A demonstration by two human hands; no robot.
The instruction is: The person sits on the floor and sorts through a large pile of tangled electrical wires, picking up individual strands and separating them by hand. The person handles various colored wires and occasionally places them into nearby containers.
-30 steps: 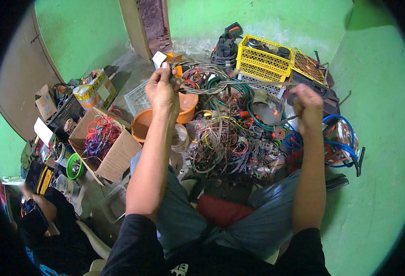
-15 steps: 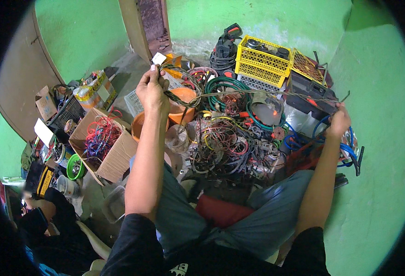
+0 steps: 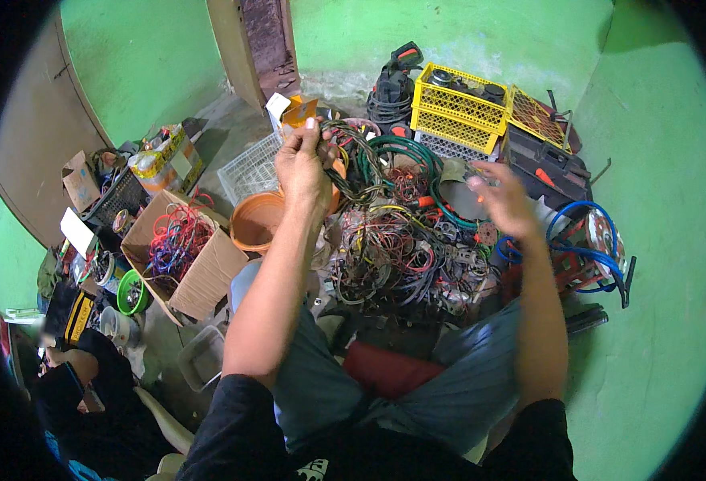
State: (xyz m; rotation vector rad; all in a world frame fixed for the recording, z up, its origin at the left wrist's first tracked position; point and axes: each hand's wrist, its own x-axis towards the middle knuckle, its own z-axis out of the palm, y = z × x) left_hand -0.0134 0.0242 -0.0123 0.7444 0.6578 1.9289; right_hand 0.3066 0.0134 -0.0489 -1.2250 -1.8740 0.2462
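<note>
My left hand is closed on a coil of dark twisted wire, raised above the pile. The loops hang to the right of its fingers. My right hand hovers over the right part of the pile, level with a pale round container. Motion blurs its fingers, so whether a wire end lies in them is unclear. Beneath both hands spreads a heap of tangled wires and cables. A green hose-like cable curves behind the wire coil.
Orange pots and a cardboard box of coloured wires stand to the left. Yellow crates and a black toolbox sit at the back. Blue cable lies right, by the green wall. Another person is at lower left.
My right hand has moved in leftward, and the wire length stretched between my hands no longer shows. My left hand and the coil have shifted slightly right.
</note>
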